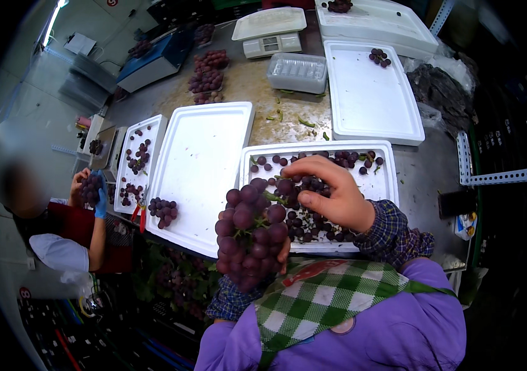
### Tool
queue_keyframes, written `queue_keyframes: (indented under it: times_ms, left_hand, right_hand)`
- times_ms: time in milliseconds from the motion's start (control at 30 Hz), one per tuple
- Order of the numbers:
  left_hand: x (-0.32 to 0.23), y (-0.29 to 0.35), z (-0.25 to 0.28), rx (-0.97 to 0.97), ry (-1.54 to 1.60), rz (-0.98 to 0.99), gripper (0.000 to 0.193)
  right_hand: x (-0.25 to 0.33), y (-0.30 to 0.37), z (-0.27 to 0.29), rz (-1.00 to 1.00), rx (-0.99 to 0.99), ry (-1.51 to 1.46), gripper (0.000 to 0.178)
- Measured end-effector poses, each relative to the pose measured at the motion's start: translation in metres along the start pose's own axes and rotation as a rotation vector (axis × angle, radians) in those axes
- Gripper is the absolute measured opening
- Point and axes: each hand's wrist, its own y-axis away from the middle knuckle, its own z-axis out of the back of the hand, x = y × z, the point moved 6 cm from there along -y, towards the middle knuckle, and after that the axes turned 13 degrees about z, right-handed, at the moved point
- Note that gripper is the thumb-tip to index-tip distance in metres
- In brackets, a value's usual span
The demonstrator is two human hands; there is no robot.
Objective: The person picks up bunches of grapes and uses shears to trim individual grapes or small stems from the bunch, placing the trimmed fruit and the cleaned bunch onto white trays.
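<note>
A large bunch of dark purple grapes [251,232] is held up in front of me, above the near edge of a white foam tray [390,179]. My left hand [284,255] grips it from behind, mostly hidden by the fruit, with only a bit of finger showing. My right hand [338,193] is curved over the tray beside the bunch's green stem [274,198]. Its thumb and forefinger are apart, close to the upper grapes; the other fingers are largely out of sight. Loose grapes [313,232] and dark scraps lie in the tray below.
Left of my tray is a white foam lid [205,154] with a small grape bunch [163,212] at its corner. Another tray [368,93], clear plastic punnets [297,71] and a scale [269,37] stand farther back. A co-worker's gloved hand [101,195] holds grapes at left, near red-handled snips [141,213].
</note>
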Motion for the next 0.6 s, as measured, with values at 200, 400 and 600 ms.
queue_keyframes:
  times_ms: [200, 400, 600]
  left_hand:
    - [0.001, -0.015, -0.003, 0.477, 0.179, 0.06, 0.073]
    - [0.008, -0.007, 0.013, 0.442, 0.225, 0.048, 0.092]
    - [-0.008, -0.005, -0.013, -0.124, -0.344, -0.079, 0.06]
  right_hand:
    - [-0.006, -0.002, -0.008, -0.026, 0.112, -0.054, 0.026]
    - [-0.008, -0.004, -0.008, 0.019, 0.057, -0.068, 0.024]
    - [-0.022, 0.001, -0.004, -0.104, 0.022, -0.096, 0.041]
